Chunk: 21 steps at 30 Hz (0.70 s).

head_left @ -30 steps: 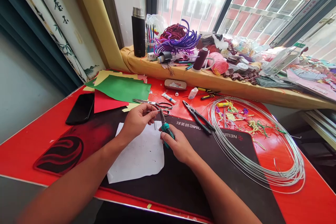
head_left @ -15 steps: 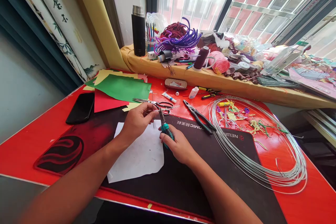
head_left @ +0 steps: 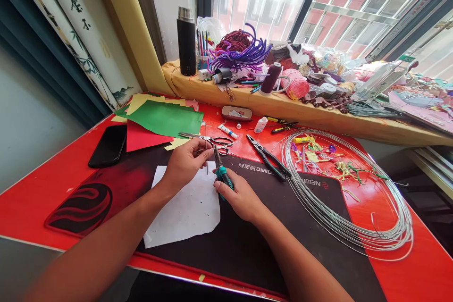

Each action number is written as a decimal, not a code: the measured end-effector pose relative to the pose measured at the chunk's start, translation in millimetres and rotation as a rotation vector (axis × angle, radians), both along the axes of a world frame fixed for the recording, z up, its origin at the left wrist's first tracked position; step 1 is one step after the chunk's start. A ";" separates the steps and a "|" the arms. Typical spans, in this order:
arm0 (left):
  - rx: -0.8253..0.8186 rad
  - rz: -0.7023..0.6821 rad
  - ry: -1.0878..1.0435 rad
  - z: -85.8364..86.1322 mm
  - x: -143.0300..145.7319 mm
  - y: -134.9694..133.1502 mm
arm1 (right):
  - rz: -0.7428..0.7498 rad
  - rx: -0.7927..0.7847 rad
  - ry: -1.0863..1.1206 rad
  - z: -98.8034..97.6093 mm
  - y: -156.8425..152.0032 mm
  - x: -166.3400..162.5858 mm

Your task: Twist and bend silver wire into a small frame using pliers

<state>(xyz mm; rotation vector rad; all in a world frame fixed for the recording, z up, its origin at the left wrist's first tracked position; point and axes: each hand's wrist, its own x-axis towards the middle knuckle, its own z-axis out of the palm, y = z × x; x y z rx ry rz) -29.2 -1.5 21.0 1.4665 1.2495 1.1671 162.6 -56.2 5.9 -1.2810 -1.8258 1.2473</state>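
Note:
My left hand (head_left: 184,164) is closed in a pinch on a thin metal wire (head_left: 207,170), which stands roughly upright above the paper. In my right hand (head_left: 242,194) are pliers (head_left: 222,173) with teal and black handles. Their narrow jaws point up and meet the wire beside my left fingertips; the exact contact is too small to make out. Under both hands a white sheet of paper (head_left: 184,219) with small dark specks lies on the black desk mat (head_left: 247,250). Scissors (head_left: 222,141) lie just behind my left hand, partly hidden by it.
A big coil of wire (head_left: 318,212) lies at the right, around colourful scraps (head_left: 341,167). Black pliers (head_left: 267,156) rest beside it. Behind are a glue tube (head_left: 227,131) and a white bottle (head_left: 261,124). Coloured paper (head_left: 166,118) and a phone (head_left: 108,146) lie left.
Almost nothing differs. The jaws of the pliers have shifted very slightly to the left beside the wire; both hands keep their grip.

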 end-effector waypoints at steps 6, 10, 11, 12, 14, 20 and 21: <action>0.079 0.021 0.089 3.3 1.1 -3.2 | 0.019 0.023 -0.017 5.6 -1.2 -1.8; 0.085 0.022 0.095 6.7 2.4 -4.4 | 0.013 0.011 -0.016 6.6 -1.8 -2.8; 0.079 0.019 0.082 7.0 2.8 -4.4 | 0.008 0.012 -0.020 6.2 -1.8 -3.0; 0.072 0.018 0.070 7.0 3.1 -4.2 | 0.001 0.013 -0.028 5.7 -1.6 -3.2; 0.059 0.024 0.053 6.0 3.4 -3.5 | -0.015 0.018 -0.051 4.8 -1.1 -3.8; -0.031 -0.032 -0.102 1.9 -0.7 3.0 | -0.075 0.060 -0.115 1.2 2.5 -7.0; -0.045 -0.056 -0.134 1.8 -1.8 4.1 | -0.082 0.066 -0.116 0.0 3.2 -7.3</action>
